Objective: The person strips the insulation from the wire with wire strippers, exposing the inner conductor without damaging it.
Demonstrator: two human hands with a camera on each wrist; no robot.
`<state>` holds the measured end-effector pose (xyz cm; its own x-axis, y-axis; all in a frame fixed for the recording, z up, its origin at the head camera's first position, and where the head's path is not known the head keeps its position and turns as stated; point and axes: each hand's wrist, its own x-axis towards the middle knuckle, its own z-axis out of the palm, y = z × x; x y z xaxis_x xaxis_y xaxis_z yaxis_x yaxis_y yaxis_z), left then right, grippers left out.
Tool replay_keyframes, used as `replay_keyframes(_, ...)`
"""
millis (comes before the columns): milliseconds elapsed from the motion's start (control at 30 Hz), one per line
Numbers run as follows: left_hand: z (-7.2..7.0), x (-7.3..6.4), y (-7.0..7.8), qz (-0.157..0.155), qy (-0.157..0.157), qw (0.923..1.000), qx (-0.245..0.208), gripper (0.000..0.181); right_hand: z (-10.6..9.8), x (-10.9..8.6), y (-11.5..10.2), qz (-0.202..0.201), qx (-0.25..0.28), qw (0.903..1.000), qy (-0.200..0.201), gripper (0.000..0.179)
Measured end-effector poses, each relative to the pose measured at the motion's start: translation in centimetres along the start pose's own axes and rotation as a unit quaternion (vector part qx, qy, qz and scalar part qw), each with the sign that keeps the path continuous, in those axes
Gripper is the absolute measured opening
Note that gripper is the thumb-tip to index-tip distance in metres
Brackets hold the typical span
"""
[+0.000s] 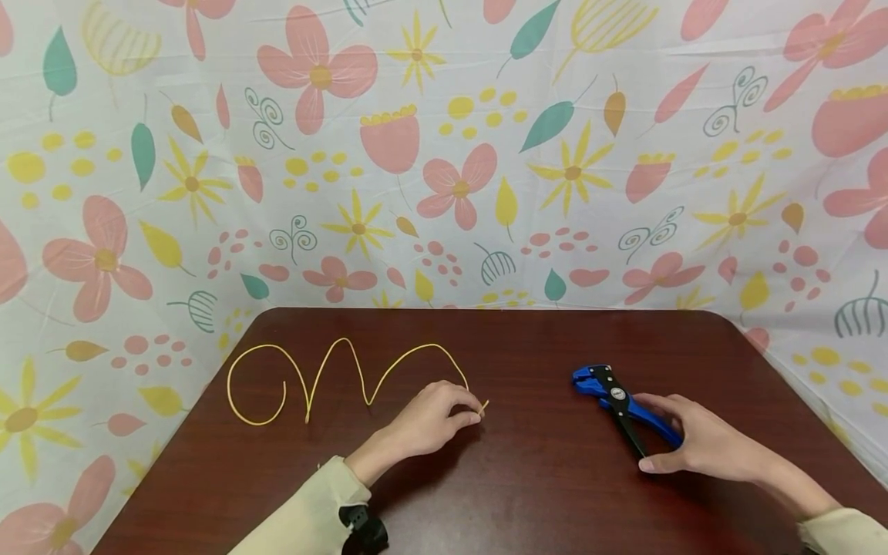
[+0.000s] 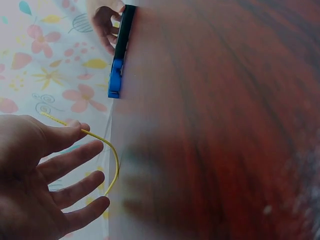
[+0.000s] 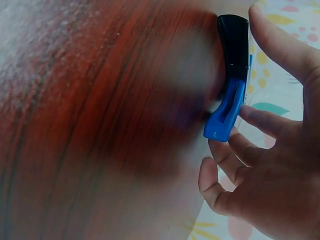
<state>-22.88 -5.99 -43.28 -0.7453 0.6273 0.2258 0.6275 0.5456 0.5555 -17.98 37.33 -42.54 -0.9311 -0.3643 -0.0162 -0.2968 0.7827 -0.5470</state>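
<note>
A thin yellow wire [image 1: 369, 403] lies in loose loops across the left half of the table. My left hand [image 1: 433, 420] pinches it near its right end, between thumb and index finger, with a short tip sticking out past them. In the left wrist view the other fingers are spread, and the wire [image 2: 117, 165] bends down past them. On the right, a blue and black wire stripper [image 1: 618, 394] points away to the upper left. My right hand [image 1: 714, 443] holds it by the handles, thumb at the black handle [image 3: 234, 47] and fingers at the blue handle [image 3: 225, 112].
Both hands work over a dark reddish-brown table [image 1: 527, 493] with rounded far corners. Behind its far edge hangs a white cloth [image 1: 458, 262] printed with flowers and leaves. A black strap device [image 1: 364, 530] sits on the left wrist.
</note>
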Motion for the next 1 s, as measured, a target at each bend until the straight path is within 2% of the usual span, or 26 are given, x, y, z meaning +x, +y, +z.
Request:
replay_keyframes(200, -0.1, -0.01, 0.04, 0.0, 0.002, 0.9995, -0.033, 0.011, -0.18, -0.27, 0.03, 0.01, -0.006, 0.9999, -0.011, 0.093)
replay_keyframes(400, -0.31, -0.05, 0.13, 0.009, 0.004, 0.999, -0.043, 0.009, -0.02, -0.35, 0.09, 0.019, -0.005, 0.9997, -0.013, 0.091)
replay_keyframes(1000, -0.28, -0.04, 0.58, 0.002, -0.004, 0.9964, -0.085, 0.011, 0.05, 0.33, -0.27, -0.009, 0.005, 0.9999, -0.013, 0.09)
